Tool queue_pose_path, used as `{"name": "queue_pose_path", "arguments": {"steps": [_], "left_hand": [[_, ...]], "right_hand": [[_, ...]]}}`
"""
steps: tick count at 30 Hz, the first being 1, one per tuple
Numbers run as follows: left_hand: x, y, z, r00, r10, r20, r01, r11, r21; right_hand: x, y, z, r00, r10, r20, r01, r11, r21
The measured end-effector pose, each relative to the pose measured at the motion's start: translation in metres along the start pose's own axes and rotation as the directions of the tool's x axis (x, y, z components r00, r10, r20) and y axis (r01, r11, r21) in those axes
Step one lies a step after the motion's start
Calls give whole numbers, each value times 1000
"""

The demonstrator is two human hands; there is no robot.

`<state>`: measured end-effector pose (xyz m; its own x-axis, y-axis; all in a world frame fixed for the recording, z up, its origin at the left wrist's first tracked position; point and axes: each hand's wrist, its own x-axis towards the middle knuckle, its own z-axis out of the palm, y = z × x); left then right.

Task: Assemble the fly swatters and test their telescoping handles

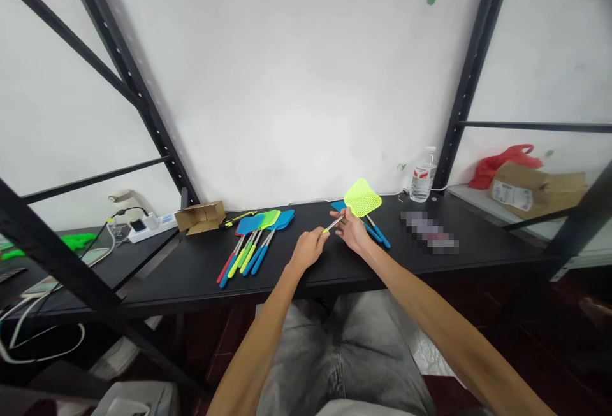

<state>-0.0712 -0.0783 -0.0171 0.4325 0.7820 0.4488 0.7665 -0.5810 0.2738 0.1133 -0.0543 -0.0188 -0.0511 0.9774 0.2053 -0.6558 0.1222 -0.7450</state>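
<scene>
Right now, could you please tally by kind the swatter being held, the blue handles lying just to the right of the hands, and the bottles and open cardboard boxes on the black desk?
Held yellow-green swatter: 1
Blue handles: 2
Bottle: 1
Open cardboard box: 1
Total: 5

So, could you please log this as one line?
held: yellow-green swatter | left hand: handle end | right hand: head end | on table: water bottle

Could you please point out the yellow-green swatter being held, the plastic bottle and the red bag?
Yellow-green swatter (363, 199), head view: on its perforated paddle.
Plastic bottle (421, 174), head view: on its label.
Red bag (497, 165), head view: on its crumpled body.
</scene>
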Motion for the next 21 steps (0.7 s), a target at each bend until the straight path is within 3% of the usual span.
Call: {"name": "queue_pose_path", "arguments": {"steps": [9,13,15,18,21], "left_hand": [[10,6,8,999,-21,-39,14,986,-166],[14,9,10,985,-90,-146,47,960,-276],[15,12,11,982,-120,-146,79,963,-259],[12,16,12,993,-88,-73,78,989,-130],[7,20,12,1000,0,-21,0,1000,-3]], "right_hand": [[1,9,2,999,-9,49,18,978,-206],[4,25,8,991,-26,130,90,852,-516],[7,32,8,989,-54,136,125,796,-592],[12,33,3,991,-136,20,120,790,-601],[12,25,-5,949,-253,-189,53,719,-693]]}}
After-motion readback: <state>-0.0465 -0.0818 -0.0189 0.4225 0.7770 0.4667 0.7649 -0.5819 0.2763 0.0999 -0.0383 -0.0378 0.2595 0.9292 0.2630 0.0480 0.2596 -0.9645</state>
